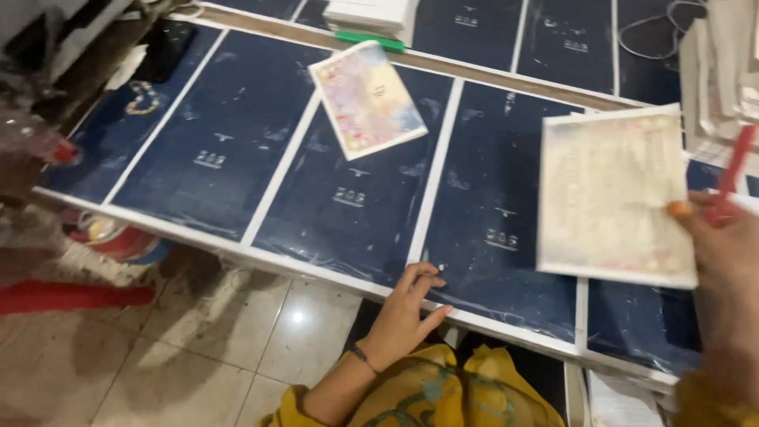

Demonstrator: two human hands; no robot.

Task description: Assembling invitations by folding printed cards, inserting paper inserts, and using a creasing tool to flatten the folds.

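My right hand (pixel 723 261) holds a white card with pale pink and yellow printing (pixel 613 198) by its right edge, lifted over the work surface; a red pen (pixel 731 174) is in the same hand. My left hand (pixel 407 308) rests with spread fingers on the front edge of the dark blue printed sheet with white borders (pixel 356 198). A second pastel card (pixel 368 96) lies tilted on the blue sheet farther back, apart from both hands.
Stacks of white cards (pixel 715 71) stand at the right, another stack (pixel 371 12) with a green strip (pixel 368 39) at the back. A beaded bracelet (pixel 142 99) lies at the left. Tiled floor (pixel 198 348), red objects and a bowl (pixel 103 233) lie below left.
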